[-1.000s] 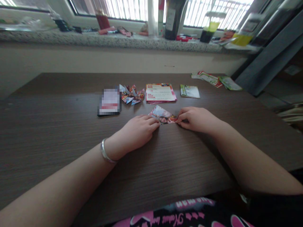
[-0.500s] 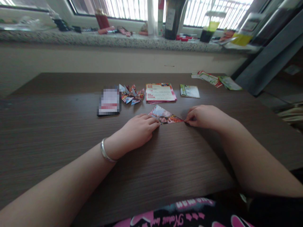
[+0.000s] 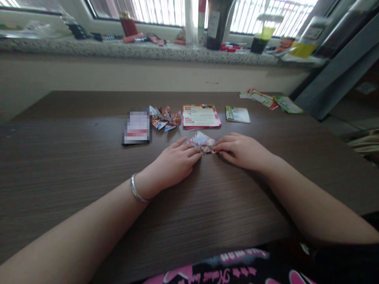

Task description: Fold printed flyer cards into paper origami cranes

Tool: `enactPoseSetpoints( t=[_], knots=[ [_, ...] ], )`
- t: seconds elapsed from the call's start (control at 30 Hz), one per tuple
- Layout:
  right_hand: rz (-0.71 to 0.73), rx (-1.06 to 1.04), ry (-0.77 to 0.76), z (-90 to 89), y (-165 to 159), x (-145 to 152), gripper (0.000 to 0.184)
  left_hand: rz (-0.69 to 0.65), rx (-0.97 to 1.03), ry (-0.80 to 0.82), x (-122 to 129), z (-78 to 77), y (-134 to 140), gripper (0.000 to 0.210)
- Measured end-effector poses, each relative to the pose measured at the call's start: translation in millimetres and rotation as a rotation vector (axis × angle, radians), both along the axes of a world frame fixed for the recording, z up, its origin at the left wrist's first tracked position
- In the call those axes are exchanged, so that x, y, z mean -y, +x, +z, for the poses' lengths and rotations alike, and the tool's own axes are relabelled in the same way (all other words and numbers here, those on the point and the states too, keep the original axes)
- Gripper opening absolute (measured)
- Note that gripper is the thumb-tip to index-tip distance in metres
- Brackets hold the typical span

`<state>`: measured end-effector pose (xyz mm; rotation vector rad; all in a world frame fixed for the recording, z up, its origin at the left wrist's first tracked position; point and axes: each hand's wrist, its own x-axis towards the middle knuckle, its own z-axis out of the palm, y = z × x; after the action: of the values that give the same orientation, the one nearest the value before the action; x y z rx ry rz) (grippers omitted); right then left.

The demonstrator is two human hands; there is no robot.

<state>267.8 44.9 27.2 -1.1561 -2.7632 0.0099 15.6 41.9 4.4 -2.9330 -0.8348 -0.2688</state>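
Observation:
A folded triangle of colourful printed paper (image 3: 202,139) lies flat on the brown wooden table in front of me. My left hand (image 3: 179,159), with a silver bangle on the wrist, rests on the paper's left corner, fingers stretched out and pressing it down. At the right side, my right hand (image 3: 237,148) has its fingertips closed on the folded paper. The right corner is hidden under those fingers. Just behind the paper sits a spiky cluster of folded paper pieces (image 3: 166,118).
A stack of printed cards (image 3: 201,116) stands behind the paper, with a smaller green-edged stack (image 3: 237,114) to its right. On the left lies a pixelated dark-edged rectangle (image 3: 136,126). Paper strips (image 3: 262,98) lie at the far right. Bottles and pens fill the stone windowsill (image 3: 166,51).
My right hand has moved left with the paper's right corner, which no longer sticks out to the right. My left hand stays on the left side, its index finger and thumb slightly more spread.

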Motion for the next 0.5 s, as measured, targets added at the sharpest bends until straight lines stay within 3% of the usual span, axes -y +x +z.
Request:
enactPoseSetpoints(
  t=[0.23,0.5],
  knots=[
    [0.047,0.05,0.052,-14.7,-13,4,0.035,-0.004,0.032,-0.019,-4,-5.2,-2,0.046],
    [-0.034,0.149,0.053,-5.9,-23,12,0.035,0.038,0.016,0.033,-1,-1.1,4,0.045]
  ],
)
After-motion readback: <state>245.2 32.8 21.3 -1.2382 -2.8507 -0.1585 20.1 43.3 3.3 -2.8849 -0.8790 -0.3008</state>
